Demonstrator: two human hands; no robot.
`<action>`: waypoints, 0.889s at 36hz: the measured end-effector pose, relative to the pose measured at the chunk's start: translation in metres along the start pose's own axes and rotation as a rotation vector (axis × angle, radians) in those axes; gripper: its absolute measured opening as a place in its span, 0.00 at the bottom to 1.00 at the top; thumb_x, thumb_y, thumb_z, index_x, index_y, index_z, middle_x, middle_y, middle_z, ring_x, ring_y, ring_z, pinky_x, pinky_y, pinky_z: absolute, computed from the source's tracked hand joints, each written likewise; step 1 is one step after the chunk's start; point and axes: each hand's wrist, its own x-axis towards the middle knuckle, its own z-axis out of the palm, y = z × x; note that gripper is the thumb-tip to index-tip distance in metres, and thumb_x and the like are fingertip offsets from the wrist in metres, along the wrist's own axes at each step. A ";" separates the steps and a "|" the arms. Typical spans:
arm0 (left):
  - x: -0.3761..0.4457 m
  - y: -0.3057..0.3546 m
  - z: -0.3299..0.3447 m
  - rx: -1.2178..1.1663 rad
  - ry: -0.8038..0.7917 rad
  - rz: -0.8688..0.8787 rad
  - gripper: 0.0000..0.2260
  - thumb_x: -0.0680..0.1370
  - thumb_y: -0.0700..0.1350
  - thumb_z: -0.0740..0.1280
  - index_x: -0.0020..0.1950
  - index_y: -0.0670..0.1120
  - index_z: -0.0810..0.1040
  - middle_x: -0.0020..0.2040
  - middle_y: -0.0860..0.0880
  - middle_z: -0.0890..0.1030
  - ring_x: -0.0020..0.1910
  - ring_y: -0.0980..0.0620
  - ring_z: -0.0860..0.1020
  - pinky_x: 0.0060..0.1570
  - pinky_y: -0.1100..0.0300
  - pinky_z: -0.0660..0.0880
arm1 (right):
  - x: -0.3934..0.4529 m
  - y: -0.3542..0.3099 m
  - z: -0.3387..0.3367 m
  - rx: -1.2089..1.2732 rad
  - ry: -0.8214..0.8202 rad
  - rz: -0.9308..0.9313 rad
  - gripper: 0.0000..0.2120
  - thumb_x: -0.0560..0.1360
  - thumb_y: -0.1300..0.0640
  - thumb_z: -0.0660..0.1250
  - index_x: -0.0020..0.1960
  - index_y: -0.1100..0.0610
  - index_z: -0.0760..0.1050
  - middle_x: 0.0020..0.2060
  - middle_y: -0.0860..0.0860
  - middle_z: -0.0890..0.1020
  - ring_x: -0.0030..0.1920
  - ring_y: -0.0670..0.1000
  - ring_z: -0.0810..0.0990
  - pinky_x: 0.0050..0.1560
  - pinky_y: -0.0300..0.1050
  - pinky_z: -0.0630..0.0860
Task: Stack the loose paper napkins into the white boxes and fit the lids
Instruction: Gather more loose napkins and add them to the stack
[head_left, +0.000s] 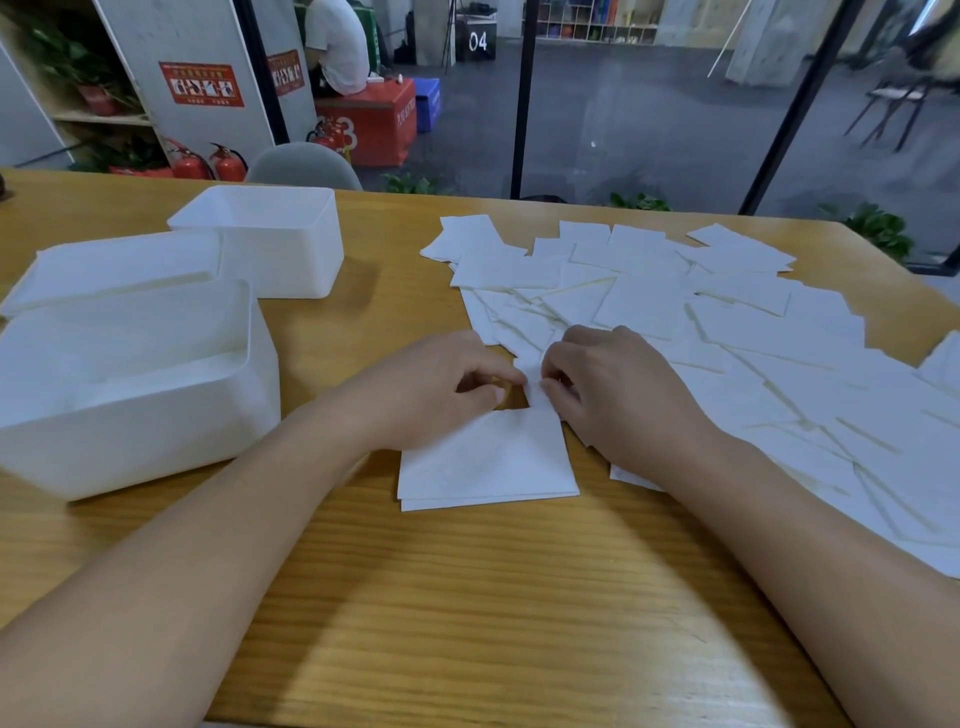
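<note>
Forearms reach in from the near edge of the wooden tabletop and meet at its middle. The left hand lies knuckles up with fingers curled, pinching the far edge of a small squared stack of napkins just in front of the person. The right hand faces it, fingers bent, pinching a corner of a loose napkin at the near edge of the pile, its fingertips nearly touching those of the left.

Loose napkins lie scattered and overlapping across the right half of the tabletop, too many to count.

Two white boxes stand on the left, both open: the near box and the far box. One lid lies between them, beside the far box. Whether the boxes hold napkins cannot be told.
</note>
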 end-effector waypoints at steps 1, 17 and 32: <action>0.000 0.001 0.000 0.004 -0.011 -0.006 0.15 0.89 0.52 0.65 0.73 0.65 0.81 0.53 0.58 0.75 0.49 0.61 0.76 0.49 0.61 0.72 | 0.001 0.000 0.000 -0.025 -0.010 -0.007 0.12 0.86 0.54 0.61 0.50 0.55 0.81 0.46 0.50 0.80 0.42 0.55 0.77 0.53 0.53 0.73; 0.005 0.007 0.002 -0.315 0.180 0.023 0.21 0.90 0.56 0.60 0.56 0.46 0.87 0.49 0.54 0.88 0.51 0.59 0.85 0.48 0.52 0.79 | -0.005 -0.008 -0.003 0.682 0.069 0.180 0.08 0.85 0.54 0.69 0.47 0.47 0.79 0.38 0.44 0.82 0.38 0.46 0.80 0.39 0.37 0.73; -0.001 0.004 -0.014 -0.518 0.252 0.027 0.08 0.87 0.49 0.69 0.57 0.54 0.89 0.51 0.47 0.88 0.53 0.35 0.82 0.55 0.36 0.81 | -0.008 0.006 -0.009 0.663 0.270 0.119 0.15 0.84 0.60 0.68 0.69 0.48 0.79 0.65 0.40 0.81 0.69 0.46 0.78 0.70 0.46 0.75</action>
